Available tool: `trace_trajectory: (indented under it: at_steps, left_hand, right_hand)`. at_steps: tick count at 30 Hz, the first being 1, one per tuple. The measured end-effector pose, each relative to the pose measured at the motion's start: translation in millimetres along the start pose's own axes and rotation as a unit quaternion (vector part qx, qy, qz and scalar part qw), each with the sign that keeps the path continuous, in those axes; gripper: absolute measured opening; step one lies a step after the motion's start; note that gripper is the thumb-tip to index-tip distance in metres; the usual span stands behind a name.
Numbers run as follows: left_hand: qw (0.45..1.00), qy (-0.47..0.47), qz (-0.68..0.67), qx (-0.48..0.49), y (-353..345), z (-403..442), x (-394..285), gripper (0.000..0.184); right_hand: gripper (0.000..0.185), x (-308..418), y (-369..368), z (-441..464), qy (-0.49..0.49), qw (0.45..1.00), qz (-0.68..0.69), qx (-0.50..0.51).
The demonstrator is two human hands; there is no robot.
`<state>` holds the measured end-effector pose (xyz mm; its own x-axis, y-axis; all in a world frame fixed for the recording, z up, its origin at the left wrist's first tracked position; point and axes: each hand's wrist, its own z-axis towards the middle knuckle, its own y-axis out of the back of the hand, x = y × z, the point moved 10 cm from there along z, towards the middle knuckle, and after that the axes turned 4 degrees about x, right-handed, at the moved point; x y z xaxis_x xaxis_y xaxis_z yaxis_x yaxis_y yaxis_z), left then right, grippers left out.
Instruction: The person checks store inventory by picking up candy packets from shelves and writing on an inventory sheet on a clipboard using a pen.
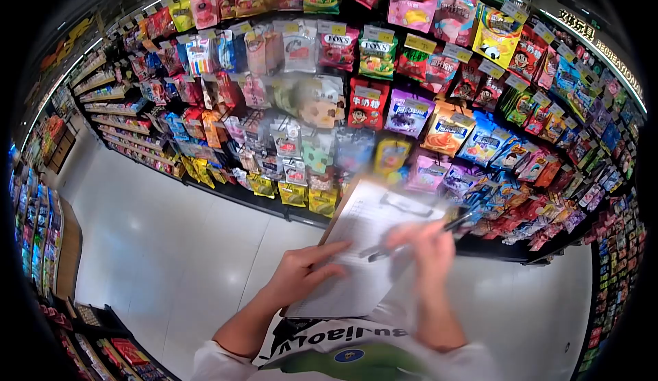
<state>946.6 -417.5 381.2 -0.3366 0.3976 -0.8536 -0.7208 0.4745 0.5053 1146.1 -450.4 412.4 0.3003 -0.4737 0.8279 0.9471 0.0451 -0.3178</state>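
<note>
A clipboard with white lined paper is tilted in front of my body, its metal clip at the upper right. My left hand lies on the left side of the paper, thumb and index finger apart; its other fingers go out of sight at the board's edge. Above the right part of the sheet, my right hand is closed on a dark pen, blurred by motion. The writing on the sheet is too blurred to read.
A long curved rack of hanging candy bags with price tags spans the view ahead. Shelves of goods stand at the left, more packets at the right. Pale floor tiles lie below. A low display is at the bottom left.
</note>
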Motion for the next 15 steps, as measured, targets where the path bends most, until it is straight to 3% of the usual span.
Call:
trace_trajectory:
  at_steps: [2, 5, 6, 8, 10, 11, 15]
  left_hand:
    - [0.994, -0.06, -0.077, -0.047, 6, -6, 7, 0.049]
    - [0.993, -0.035, -0.107, -0.046, 8, -15, 11, 0.045]
    - [0.993, -0.029, -0.108, -0.046, 8, -19, 12, 0.044]
    - [0.995, -0.028, -0.089, -0.042, 13, -26, 3, 0.047]
    - [0.994, 0.072, -0.085, -0.008, 12, -34, 5, 0.043]
    - [0.995, 0.053, -0.075, -0.037, 10, -40, 23, 0.032]
    - [0.993, 0.01, -0.085, -0.084, 21, -60, 31, 0.022]
  right_hand:
    - [0.01, -2, 7, -4, -0.033, 0.999, 0.016, -0.027]
    - [0.012, -37, -11, -23, -0.252, 0.954, -0.164, 0.007]
    - [0.012, -37, -24, -23, -0.246, 0.955, -0.165, 0.007]
    - [0.017, -46, -56, -25, -0.263, 0.914, -0.292, 0.095]
    - [0.019, -56, -74, -23, -0.256, 0.91, -0.305, 0.117]
    - [0.021, -61, -85, -23, -0.253, 0.903, -0.316, 0.141]
    - [0.025, -55, -122, -16, -0.188, 0.896, -0.354, 0.19]
